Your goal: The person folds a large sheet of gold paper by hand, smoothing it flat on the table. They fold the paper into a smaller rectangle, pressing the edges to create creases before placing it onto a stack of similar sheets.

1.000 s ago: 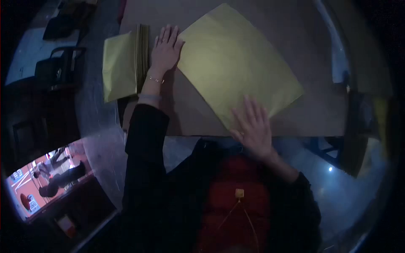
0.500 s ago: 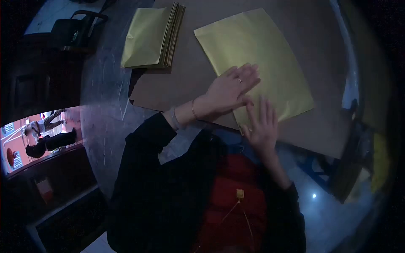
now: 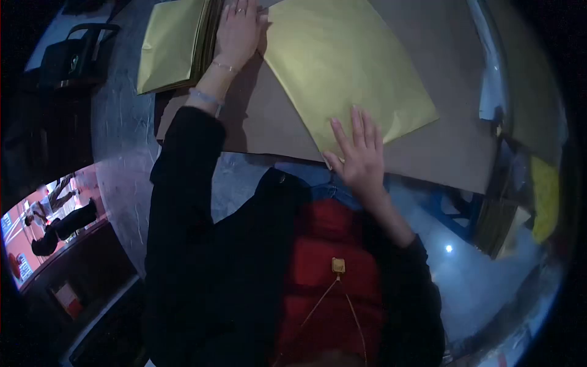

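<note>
A large gold paper sheet (image 3: 348, 61) lies on the brown board in front of me. My right hand (image 3: 362, 150) rests with its fingers spread over the sheet's near corner, and the thumb points left along the edge. Further off to the left, my left hand (image 3: 239, 35) is stretched out beside the sheet's far left corner. Its extended fingers reach along the right side of a stack of folded gold paper (image 3: 171, 46). A ring and two bracelets show on that hand and wrist.
The brown board (image 3: 452, 144) covers the work surface, with a grey floor around it. A dark chair (image 3: 79, 55) stands at upper left. Two people are visible through a bright opening at far left. At right are a blue stand (image 3: 455, 214) and something yellow (image 3: 543, 199).
My left hand has moved from the middle of the sheet up and left to beside the stack. My right hand stays at the near corner. The whole view has shifted slightly.
</note>
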Tool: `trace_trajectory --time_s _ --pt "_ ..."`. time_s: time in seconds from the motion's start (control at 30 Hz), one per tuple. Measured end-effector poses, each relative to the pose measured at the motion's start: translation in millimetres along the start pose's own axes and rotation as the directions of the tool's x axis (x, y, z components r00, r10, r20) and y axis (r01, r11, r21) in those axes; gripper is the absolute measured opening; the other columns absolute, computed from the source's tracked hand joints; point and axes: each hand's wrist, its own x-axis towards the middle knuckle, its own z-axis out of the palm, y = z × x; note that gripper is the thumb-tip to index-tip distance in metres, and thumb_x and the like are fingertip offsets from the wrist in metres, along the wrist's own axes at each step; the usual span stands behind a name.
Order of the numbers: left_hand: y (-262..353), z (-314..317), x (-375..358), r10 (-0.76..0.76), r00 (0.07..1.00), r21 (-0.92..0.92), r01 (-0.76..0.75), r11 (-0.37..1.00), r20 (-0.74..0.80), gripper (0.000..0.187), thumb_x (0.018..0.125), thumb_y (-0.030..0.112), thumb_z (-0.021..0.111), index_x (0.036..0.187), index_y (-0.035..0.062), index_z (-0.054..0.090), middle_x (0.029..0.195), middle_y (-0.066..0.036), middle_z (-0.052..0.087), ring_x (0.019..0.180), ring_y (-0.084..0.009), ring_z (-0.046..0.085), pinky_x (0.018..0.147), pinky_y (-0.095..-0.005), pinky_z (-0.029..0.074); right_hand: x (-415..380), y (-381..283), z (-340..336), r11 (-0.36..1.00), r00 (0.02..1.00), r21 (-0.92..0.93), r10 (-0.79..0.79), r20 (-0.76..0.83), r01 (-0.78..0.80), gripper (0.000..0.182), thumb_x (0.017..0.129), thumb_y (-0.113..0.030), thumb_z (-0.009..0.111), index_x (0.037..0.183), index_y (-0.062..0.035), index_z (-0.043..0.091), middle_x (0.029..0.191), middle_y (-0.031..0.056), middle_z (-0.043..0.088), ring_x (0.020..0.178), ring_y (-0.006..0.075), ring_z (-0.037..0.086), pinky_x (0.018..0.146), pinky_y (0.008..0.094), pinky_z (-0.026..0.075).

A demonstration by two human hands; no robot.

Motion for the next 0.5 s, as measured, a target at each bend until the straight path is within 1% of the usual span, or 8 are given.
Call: trace_trajectory --time_s 0.03,0.1,0.17,0.23,0.33,0.37,0.43,0.5 --pt "12 -2 3 0.008 1.000 -0.019 -0.008 1.000 -0.021 0.065 0.090 0.043 0.048 0.141 0.0062 0.029 0.145 -0.017 0.030 0.134 -0.0327 0.030 0.109 -0.0433 0.026 0 1 0 1.000 1.000 0.014 0.004 -0.001 -0.004 0.059 0.083 -0.044 0.057 0.135 -0.0180 0.046 0.146 0.0184 0.030 0.133 0.0378 0.029 0.105 0.0516 0.025" --pt "71 -44 -35 0.132 0.954 -0.309 -0.044 0.950 0.269 0.073 0.087 0.047 0.052 0.142 0.0053 0.027 0.147 -0.016 0.028 0.135 -0.0323 0.027 0.110 -0.0434 0.024 -1 1 0 1.000 1.000 0.019 0.025 -0.002 -0.025 0.061 0.083 -0.045 0.056 0.136 -0.0183 0.044 0.147 0.0180 0.027 0.135 0.0366 0.027 0.106 0.0516 0.024" --pt "113 -73 -70 0.327 0.788 -0.417 -0.098 0.904 0.522 0.082 0.081 0.053 0.057 0.142 0.0069 0.028 0.147 -0.014 0.027 0.137 -0.0305 0.025 0.110 -0.0434 0.024 -3 1 2 1.000 0.998 0.012 0.022 0.053 -0.022 0.062 0.083 -0.047 0.055 0.138 -0.0196 0.042 0.148 0.0176 0.024 0.136 0.0350 0.024 0.107 0.0510 0.023" --pt "133 -74 -92 0.402 0.729 -0.411 -0.180 0.894 0.555 0.090 0.075 0.057 0.061 0.142 0.0084 0.028 0.148 -0.012 0.026 0.138 -0.0290 0.023 0.111 -0.0427 0.023 -3 0 -1 0.999 0.997 -0.037 0.031 0.077 -0.029 0.067 0.085 -0.046 0.053 0.140 -0.0142 0.036 0.149 0.0176 0.023 0.137 0.0338 0.022 0.109 0.0496 0.021" --pt "135 -64 -101 0.394 0.763 -0.373 -0.215 0.903 0.513 0.091 0.074 0.058 0.060 0.143 0.0091 0.028 0.149 -0.011 0.025 0.138 -0.0280 0.022 0.111 -0.0419 0.022 -5 5 -6 0.994 0.990 0.097 0.044 0.133 -0.057 0.068 0.091 -0.043 0.045 0.141 0.0001 0.029 0.149 0.0181 0.023 0.138 0.0320 0.020 0.110 0.0476 0.018" --pt "137 -66 -100 0.375 0.773 -0.386 -0.183 0.904 0.512 0.091 0.074 0.059 0.059 0.143 0.0092 0.028 0.149 -0.010 0.025 0.138 -0.0278 0.022 0.111 -0.0413 0.022 -6 16 -10 0.995 0.990 0.086 0.045 0.131 -0.056 0.068 0.091 -0.043 0.045 0.141 0.0001 0.029 0.149 0.0181 0.023 0.138 0.0320 0.020 0.110 0.0476 0.018" --pt "137 -66 -101 0.384 0.771 -0.387 -0.194 0.901 0.508 0.091 0.074 0.059 0.058 0.143 0.0092 0.028 0.149 -0.010 0.025 0.138 -0.0279 0.022 0.111 -0.0415 0.022 -14 53 -24 0.992 0.990 0.015 0.124 0.061 -0.125 0.064 0.093 -0.039 0.041 0.142 -0.0004 0.026 0.149 0.0179 0.023 0.139 0.0309 0.020 0.111 0.0471 0.015" --pt "135 -66 -101 0.383 0.771 -0.380 -0.198 0.904 0.508 0.091 0.074 0.060 0.058 0.143 0.0092 0.028 0.149 -0.011 0.025 0.138 -0.0279 0.022 0.111 -0.0417 0.023 -22 102 -32 0.934 0.969 -0.268 0.246 0.005 -0.236 0.061 0.095 -0.038 0.040 0.142 -0.0033 0.026 0.149 0.0139 0.023 0.138 0.0270 0.022 0.111 0.0454 0.016"
